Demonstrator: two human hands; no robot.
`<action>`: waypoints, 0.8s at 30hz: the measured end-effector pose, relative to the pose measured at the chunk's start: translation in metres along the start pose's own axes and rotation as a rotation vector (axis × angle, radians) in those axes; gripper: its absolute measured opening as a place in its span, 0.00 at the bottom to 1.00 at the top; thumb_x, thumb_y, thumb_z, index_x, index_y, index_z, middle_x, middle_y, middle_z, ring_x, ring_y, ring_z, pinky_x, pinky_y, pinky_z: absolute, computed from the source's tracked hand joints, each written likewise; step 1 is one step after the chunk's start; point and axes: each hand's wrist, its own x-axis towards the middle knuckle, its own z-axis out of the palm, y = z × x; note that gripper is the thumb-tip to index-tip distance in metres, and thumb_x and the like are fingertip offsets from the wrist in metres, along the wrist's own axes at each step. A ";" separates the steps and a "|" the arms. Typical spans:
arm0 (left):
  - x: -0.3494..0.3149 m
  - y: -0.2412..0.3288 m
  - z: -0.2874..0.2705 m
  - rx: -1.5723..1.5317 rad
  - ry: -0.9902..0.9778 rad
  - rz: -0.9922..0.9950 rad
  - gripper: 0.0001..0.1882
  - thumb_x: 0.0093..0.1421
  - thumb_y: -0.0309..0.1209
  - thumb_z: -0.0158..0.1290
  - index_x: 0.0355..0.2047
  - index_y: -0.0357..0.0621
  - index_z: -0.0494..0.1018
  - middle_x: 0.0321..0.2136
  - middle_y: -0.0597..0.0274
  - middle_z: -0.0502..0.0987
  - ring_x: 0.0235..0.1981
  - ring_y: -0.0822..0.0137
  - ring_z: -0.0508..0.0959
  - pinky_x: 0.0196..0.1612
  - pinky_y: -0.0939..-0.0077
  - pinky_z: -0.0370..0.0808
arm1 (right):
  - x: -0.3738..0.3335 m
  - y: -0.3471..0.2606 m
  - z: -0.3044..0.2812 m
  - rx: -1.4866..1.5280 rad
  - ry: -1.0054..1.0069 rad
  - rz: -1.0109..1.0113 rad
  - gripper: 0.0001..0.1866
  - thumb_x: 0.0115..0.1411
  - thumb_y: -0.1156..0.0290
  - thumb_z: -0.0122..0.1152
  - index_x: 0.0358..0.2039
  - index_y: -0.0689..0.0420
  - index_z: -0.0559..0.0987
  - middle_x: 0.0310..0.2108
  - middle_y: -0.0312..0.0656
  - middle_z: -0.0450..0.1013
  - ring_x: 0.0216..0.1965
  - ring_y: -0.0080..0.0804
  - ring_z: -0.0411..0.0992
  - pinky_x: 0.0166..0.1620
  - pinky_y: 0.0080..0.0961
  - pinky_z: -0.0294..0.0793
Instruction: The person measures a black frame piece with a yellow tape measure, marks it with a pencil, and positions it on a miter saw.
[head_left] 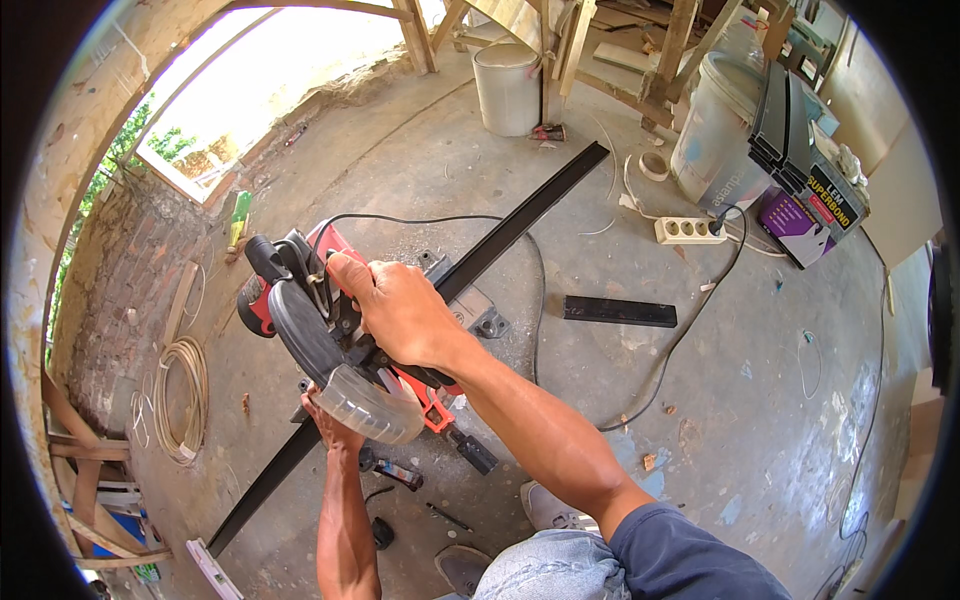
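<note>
A red and black miter saw (296, 312) with a clear blade guard (375, 405) stands on the floor in front of me. My right hand (405, 315) is closed over the top of the saw at its handle; the fingers on the far side are hidden. A long black profile bar (525, 222) runs diagonally through the saw, sticking out at both sides. Beside the guard, my left hand (337, 432) is closed on the bar's near part, its fingers partly covered by the saw. The saw's grey metal base (472, 308) shows right of my right hand.
A short black offcut (620, 311) lies to the right, near a white power strip (688, 231) with a black cord. Coiled cable (183, 400) lies at left, beside a brick ledge. Buckets (507, 88) and a purple box (800, 220) stand farther back. Small tools (398, 472) lie by my feet.
</note>
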 end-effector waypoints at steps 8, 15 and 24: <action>0.000 0.001 0.002 -0.059 0.001 -0.026 0.25 0.51 0.43 0.64 0.48 0.47 0.79 0.49 0.57 0.77 0.61 0.45 0.64 0.67 0.41 0.53 | -0.001 0.001 -0.001 -0.010 0.008 -0.008 0.48 0.70 0.32 0.35 0.37 0.73 0.81 0.39 0.70 0.78 0.48 0.66 0.76 0.53 0.52 0.73; 0.001 0.001 -0.002 0.042 -0.007 -0.007 0.25 0.54 0.42 0.64 0.50 0.45 0.76 0.49 0.57 0.78 0.56 0.52 0.71 0.62 0.51 0.63 | 0.002 0.006 0.005 -0.009 0.050 -0.033 0.43 0.71 0.34 0.37 0.29 0.70 0.77 0.27 0.59 0.74 0.35 0.54 0.73 0.43 0.47 0.72; 0.001 0.000 -0.004 0.086 -0.016 0.023 0.27 0.55 0.40 0.65 0.52 0.44 0.74 0.47 0.59 0.80 0.50 0.56 0.78 0.57 0.59 0.73 | 0.003 0.011 0.010 -0.002 0.112 -0.082 0.41 0.73 0.36 0.38 0.22 0.66 0.71 0.17 0.49 0.69 0.22 0.41 0.69 0.34 0.42 0.70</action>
